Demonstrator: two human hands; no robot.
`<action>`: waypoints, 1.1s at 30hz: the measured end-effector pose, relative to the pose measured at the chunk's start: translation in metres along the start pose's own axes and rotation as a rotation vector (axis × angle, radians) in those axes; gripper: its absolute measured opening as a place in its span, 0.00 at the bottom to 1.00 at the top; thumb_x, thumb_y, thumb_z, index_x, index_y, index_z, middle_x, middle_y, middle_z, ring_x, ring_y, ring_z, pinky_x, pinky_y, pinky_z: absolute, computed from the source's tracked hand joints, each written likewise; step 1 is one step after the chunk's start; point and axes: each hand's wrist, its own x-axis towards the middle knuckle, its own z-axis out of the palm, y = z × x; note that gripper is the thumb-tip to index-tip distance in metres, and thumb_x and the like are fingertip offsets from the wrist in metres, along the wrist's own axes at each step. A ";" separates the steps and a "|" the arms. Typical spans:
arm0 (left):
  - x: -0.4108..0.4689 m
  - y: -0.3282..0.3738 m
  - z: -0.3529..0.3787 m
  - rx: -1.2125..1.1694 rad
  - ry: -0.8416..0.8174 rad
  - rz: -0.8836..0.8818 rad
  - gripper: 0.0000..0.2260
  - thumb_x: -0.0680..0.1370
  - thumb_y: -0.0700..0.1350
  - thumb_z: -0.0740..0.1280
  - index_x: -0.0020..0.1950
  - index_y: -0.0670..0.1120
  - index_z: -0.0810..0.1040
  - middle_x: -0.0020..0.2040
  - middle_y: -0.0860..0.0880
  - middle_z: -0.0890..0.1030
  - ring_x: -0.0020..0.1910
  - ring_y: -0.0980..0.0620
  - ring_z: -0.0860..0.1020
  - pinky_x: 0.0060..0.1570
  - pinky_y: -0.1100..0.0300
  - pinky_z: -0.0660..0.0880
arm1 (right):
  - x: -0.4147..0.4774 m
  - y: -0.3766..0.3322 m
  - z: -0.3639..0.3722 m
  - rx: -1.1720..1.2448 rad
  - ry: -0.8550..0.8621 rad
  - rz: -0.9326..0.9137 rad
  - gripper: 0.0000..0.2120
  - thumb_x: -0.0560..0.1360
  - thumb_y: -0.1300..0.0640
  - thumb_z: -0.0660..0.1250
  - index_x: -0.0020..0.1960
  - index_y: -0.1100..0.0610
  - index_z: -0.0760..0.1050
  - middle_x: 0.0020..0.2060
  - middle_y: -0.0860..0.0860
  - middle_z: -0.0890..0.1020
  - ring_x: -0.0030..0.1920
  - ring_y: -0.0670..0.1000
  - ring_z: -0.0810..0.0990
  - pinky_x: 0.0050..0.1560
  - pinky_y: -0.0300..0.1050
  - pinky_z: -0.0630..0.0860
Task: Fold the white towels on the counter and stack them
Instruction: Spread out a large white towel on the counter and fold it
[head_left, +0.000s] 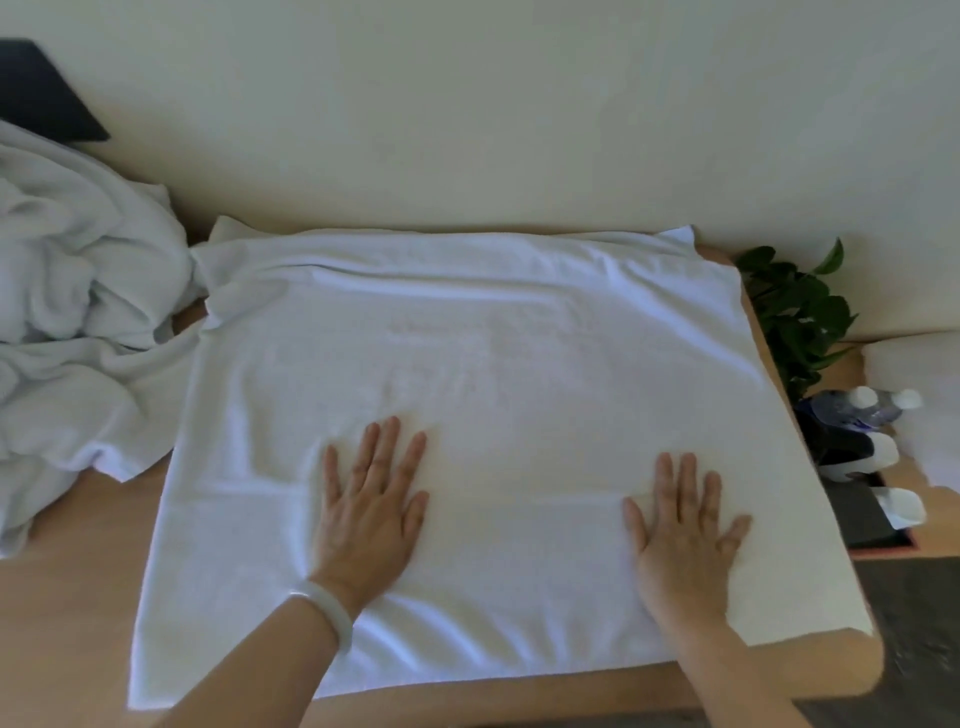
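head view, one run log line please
towel: spread on counter | left hand: flat on it | right hand: flat on it | crumpled pile: at left

Soft dim daylight, slight blur, wide-angle bowing at edges.

Guest-room or home setting: wooden counter (62, 597) against cream wall (467, 104), towel heap (78, 270), potted plant (800, 312), water bottles (862, 410)

plain white towel (467, 374), tan counter (67, 613), green plant (800, 317)
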 end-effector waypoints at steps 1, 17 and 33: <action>-0.002 -0.009 -0.002 -0.015 0.002 -0.050 0.27 0.80 0.56 0.49 0.80 0.51 0.56 0.80 0.46 0.54 0.79 0.46 0.54 0.72 0.35 0.53 | -0.001 -0.001 -0.003 0.004 -0.013 0.039 0.32 0.76 0.35 0.25 0.76 0.47 0.26 0.79 0.51 0.37 0.79 0.58 0.37 0.74 0.69 0.41; -0.074 -0.081 -0.016 -0.053 -0.029 -0.329 0.27 0.81 0.57 0.47 0.80 0.56 0.49 0.81 0.53 0.49 0.80 0.49 0.47 0.74 0.36 0.47 | -0.037 -0.144 0.028 0.031 0.183 -0.513 0.30 0.80 0.47 0.48 0.78 0.58 0.59 0.78 0.55 0.60 0.78 0.55 0.58 0.74 0.67 0.54; -0.086 -0.068 -0.029 -0.204 0.104 -0.333 0.27 0.83 0.53 0.47 0.80 0.44 0.51 0.81 0.43 0.49 0.80 0.46 0.45 0.76 0.45 0.45 | -0.038 -0.148 0.033 0.041 0.233 -0.509 0.30 0.80 0.46 0.45 0.79 0.57 0.56 0.78 0.54 0.58 0.78 0.53 0.55 0.76 0.63 0.51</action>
